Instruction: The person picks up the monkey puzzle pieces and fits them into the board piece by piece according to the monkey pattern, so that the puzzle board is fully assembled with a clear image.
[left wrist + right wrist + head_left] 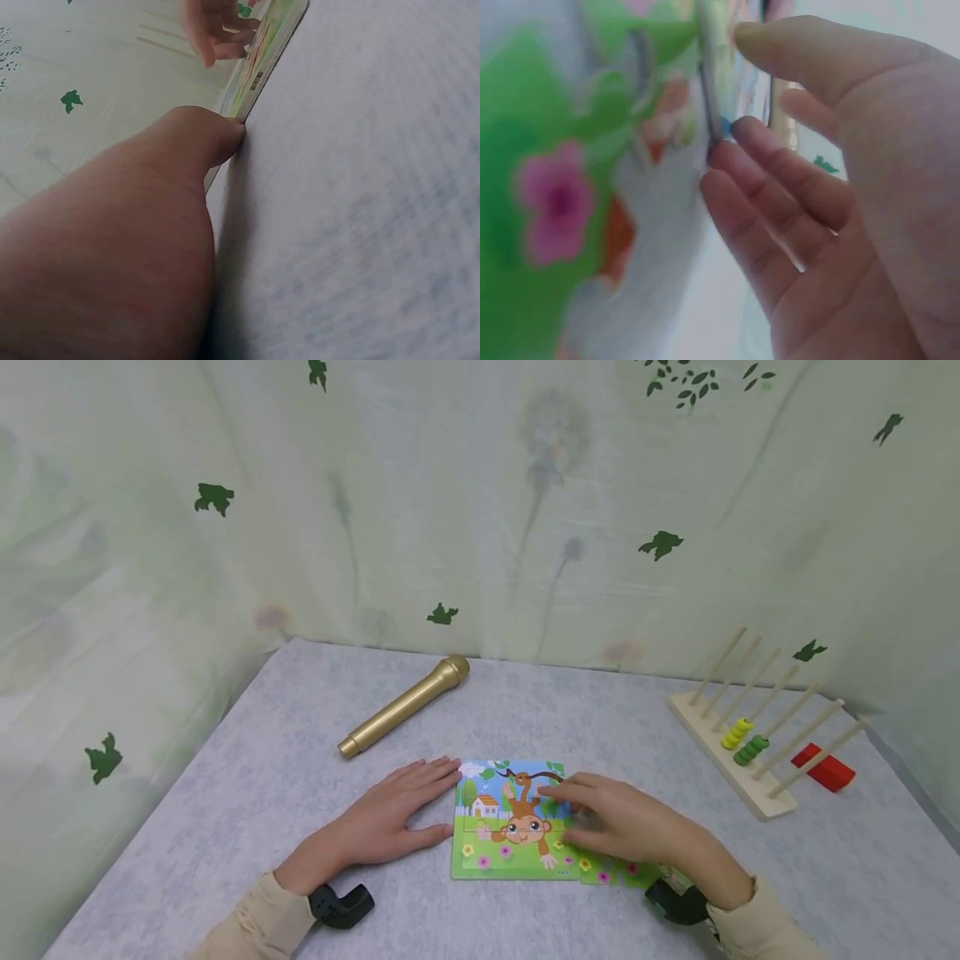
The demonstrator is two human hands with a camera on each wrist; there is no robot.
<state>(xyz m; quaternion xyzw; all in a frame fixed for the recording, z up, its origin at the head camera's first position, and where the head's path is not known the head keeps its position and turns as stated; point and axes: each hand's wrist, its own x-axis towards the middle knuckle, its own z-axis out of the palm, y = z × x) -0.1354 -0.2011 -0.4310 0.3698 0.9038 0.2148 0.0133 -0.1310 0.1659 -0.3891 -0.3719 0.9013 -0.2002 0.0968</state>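
A jigsaw puzzle [495,852] with a monkey, a small house and flowers lies flat on the table. My left hand [397,814] rests on the tabletop with its fingers extended, the fingertips and thumb at the puzzle's left edge; the left wrist view shows the thumb [225,139] against that side. Over the right edge is my right hand [630,822], its index finger above the picture and its thumb by the border. Loose green flowered pieces [600,872] lie partly under the right hand, and one with a pink flower [555,202] appears blurred in the right wrist view.
A gold microphone [405,706] lies behind the left hand. At the right stands a wooden peg rack [727,760] with yellow beads [737,734] and green beads [752,750]. A red block [823,768] sits beside it. A patterned curtain [480,510] hangs behind the table.
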